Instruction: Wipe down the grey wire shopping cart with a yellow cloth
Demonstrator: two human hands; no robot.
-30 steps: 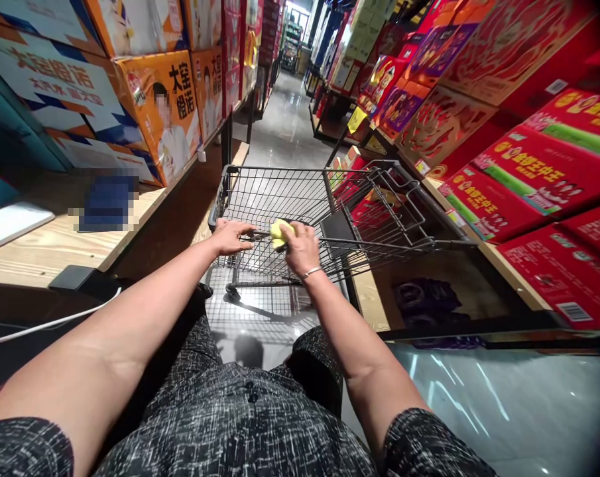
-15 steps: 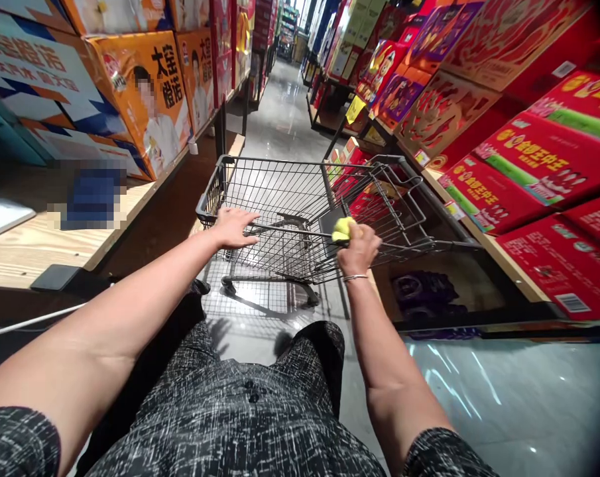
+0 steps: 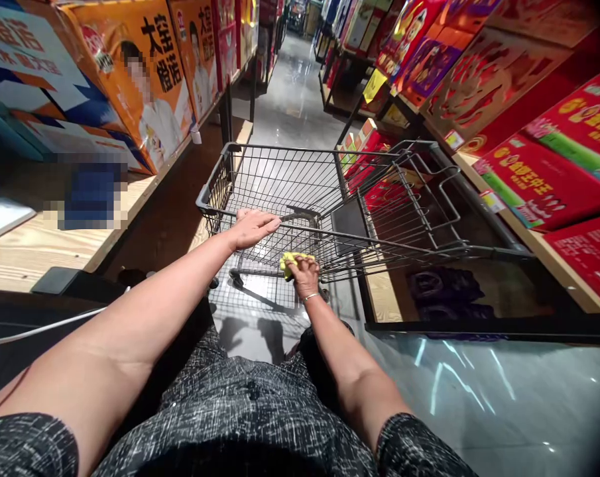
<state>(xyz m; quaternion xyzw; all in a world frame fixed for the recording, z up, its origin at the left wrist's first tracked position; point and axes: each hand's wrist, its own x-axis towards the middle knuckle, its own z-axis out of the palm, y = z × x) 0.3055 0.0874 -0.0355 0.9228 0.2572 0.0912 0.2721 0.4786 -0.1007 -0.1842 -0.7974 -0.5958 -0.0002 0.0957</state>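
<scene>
A black wire shopping cart stands in the aisle right in front of me, its basket holding nothing I can see. My left hand rests on the cart's near top rail, fingers laid over the bar. My right hand is lower, against the near wire wall of the basket, closed on a yellow cloth that it presses to the wires. A thin bracelet sits on my right wrist.
Red gift boxes fill the slanted shelves on the right. Orange and white cartons line the left wooden shelf. A second folded cart frame sits against the right shelf. The glossy aisle floor runs ahead.
My right hand with the yellow cloth has moved from the right end of the top rail down and left to the basket's near wall. My left hand stayed on the rail.
</scene>
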